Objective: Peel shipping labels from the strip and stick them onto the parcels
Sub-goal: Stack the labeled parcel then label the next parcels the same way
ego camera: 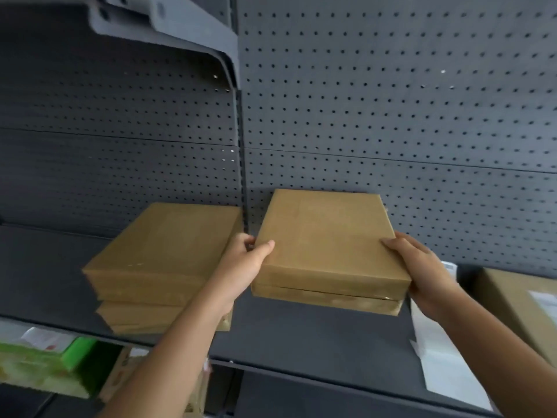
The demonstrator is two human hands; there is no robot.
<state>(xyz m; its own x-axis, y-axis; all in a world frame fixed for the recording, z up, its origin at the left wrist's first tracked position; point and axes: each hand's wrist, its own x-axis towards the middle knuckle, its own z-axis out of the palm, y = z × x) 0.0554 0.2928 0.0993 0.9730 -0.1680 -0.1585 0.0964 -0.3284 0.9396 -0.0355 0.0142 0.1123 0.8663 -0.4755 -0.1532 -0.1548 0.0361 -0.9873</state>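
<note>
A flat brown parcel [327, 242] is held just above the dark shelf [316, 336], between both hands, its top bare. It looks like two thin boxes stacked together. My left hand [245, 263] grips its left edge with the thumb on top. My right hand [422, 273] grips the right edge. To the left stands a stack of several similar brown parcels [159, 254]. A white label strip [446, 366] lies on the shelf under my right forearm.
At the far right sits another brown parcel [524, 303] with a white label on top. A dark pegboard wall [391, 101] backs the shelf. Green and white packages [45, 363] fill the lower shelf at left. A grey bracket [180, 28] overhangs above.
</note>
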